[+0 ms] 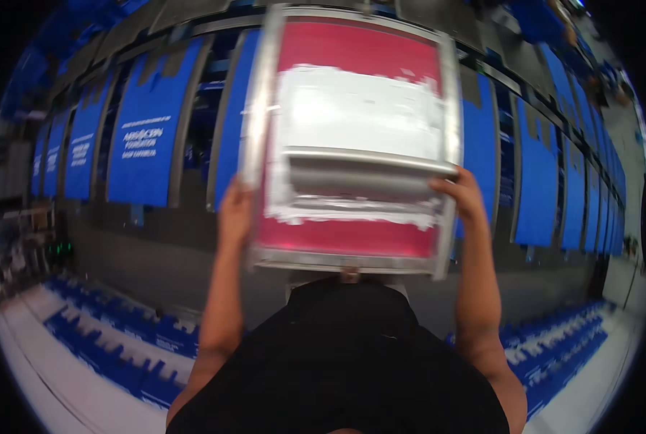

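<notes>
A wide metal-edged frame [451, 101] stands in the middle of the view, in front of the person's body, between the two hands. Its sheet [359, 47] is red, with a broad, ragged-edged patch of white paint [359, 108] over the middle. Across the lower part of that patch lies a long grey metal bar [362, 177], its right end reaching the frame's right side.

The left hand [236, 210] is at the frame's left side, its grip closed around the edge — the fingers are blurred. The right hand [464, 192] is at the right side, its grip pinching the frame's edge, with the thumb against the end of the bar.

Beyond the frame, blue bags [146, 126] lie flat in a row on a long dark counter [164, 235], to the left and right; some carry white print. More blue bags lie in rows on a pale surface [26, 336] at the lower left and lower right. The person wears a black top [352, 354].
</notes>
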Demonstrator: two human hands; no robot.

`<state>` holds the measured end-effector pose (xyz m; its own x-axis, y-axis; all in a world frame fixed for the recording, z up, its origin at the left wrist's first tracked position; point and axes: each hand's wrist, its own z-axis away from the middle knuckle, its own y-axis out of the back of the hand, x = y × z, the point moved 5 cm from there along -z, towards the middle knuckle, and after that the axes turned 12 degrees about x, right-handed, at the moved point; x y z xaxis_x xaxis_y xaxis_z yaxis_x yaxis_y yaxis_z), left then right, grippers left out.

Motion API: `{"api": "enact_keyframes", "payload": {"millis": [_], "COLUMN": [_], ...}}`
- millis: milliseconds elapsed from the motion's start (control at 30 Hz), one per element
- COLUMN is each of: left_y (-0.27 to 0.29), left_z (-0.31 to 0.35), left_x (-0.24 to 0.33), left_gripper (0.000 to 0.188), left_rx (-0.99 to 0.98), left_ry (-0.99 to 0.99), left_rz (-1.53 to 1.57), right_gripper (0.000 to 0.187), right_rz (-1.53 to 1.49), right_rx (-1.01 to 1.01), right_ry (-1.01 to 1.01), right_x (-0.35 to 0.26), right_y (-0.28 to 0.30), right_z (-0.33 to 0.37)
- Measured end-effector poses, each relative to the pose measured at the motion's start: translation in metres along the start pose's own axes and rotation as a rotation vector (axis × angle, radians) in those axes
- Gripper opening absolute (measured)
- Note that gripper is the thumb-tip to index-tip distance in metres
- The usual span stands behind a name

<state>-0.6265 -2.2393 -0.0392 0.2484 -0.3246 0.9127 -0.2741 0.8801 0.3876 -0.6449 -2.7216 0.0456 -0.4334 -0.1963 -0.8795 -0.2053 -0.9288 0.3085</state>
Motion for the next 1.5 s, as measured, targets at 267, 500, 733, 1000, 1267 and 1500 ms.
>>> {"api": "enact_keyframes", "payload": {"millis": [267,500,733,1000,1267,1500], "left_y": [-0.172,-0.207,-0.214,-0.225,-0.221,-0.220], "left_z": [0.076,0.133,0.131,0.128,0.120,0.120], "left_x": [0.018,0.041,0.047,0.039,0.024,0.021], "left_gripper": [0.047,0.046,0.046,0.050,0.051,0.055], "left_rx": [-0.164,-0.081,-0.029,-0.035,-0.035,-0.029], "left_ry": [-0.008,0.172,0.114,0.099,0.195,0.181], "left_rz": [0.081,0.187,0.038,-0.050,0.058,0.087], "right_gripper": [0.038,0.042,0.035,0.044,0.048,0.050], "right_rz": [-0.047,-0.092,-0.115,-0.036,-0.021,-0.066], "right_rx": [0.170,0.033,0.036,0.026,0.017,0.022], "right_ry": [-0.076,-0.063,-0.046,-0.041,-0.006,-0.037], "right_x": [0.094,0.112,0.123,0.135,0.146,0.152], "right_y": [0.164,0.203,0.211,0.215,0.206,0.204], "right_z": [-0.006,-0.041,-0.058,-0.058,-0.057,-0.050]}}
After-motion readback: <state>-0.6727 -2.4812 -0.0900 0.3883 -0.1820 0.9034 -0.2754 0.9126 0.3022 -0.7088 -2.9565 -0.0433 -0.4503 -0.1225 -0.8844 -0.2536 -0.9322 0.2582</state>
